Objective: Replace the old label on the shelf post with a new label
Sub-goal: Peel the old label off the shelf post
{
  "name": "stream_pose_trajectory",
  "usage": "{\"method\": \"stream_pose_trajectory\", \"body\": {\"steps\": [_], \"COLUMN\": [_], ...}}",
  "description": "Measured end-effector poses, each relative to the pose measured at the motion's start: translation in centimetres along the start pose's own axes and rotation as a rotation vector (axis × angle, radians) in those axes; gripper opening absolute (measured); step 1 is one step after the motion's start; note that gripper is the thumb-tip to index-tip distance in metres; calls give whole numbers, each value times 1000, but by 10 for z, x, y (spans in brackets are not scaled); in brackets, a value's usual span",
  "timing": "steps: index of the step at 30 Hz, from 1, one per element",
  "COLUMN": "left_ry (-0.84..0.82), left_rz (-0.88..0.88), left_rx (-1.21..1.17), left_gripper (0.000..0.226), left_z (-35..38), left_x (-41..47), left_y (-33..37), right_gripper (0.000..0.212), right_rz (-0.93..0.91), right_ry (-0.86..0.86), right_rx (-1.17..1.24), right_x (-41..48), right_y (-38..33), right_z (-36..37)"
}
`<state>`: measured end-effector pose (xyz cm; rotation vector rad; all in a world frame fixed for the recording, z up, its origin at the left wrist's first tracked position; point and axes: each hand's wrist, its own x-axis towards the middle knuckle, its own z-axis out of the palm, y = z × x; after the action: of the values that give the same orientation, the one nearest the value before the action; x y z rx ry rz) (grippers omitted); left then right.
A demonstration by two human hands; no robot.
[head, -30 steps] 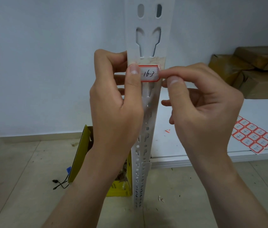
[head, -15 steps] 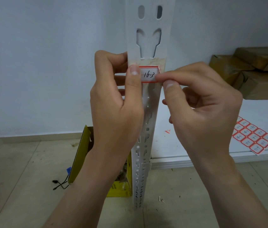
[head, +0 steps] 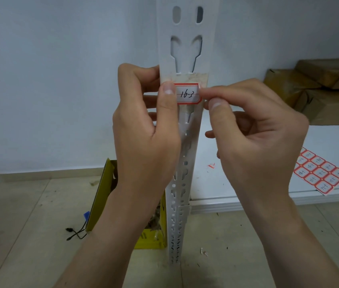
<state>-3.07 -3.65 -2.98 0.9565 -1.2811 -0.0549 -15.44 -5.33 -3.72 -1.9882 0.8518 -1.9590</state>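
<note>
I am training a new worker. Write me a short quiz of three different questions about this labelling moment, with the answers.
1. True or false: the label on the shelf post reads 16-3.
2. Which part of the left hand presses the label's left end? A. thumb B. palm C. little finger
3. Fill in: the sheet of spare labels lies on the white ____ to the right of the post.

Key: 1 true. 2 A; the right hand pinches the label's right edge. 3 shelf.
</note>
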Motion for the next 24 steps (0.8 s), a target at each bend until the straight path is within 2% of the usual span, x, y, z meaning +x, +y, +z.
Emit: {"method": "stream_pose_trajectory", "body": {"steps": [5, 19, 24], "left_ry": [2, 4, 5], "left_rz": [2, 10, 3], "left_rx": [8, 9, 3], "left_gripper": [6, 6, 6], "left_z": [0, 0, 0], "left_x": [0, 0, 0], "left_y": [0, -1, -1], "right_gripper": [21, 20, 20], "right_rz": [41, -8, 59], "right_ry": [26, 8, 44], "right_rx": [32, -9, 40], "right_x": [-2, -1, -1], "right_y": [1, 0, 1], "right_z": [0, 2, 0]}}
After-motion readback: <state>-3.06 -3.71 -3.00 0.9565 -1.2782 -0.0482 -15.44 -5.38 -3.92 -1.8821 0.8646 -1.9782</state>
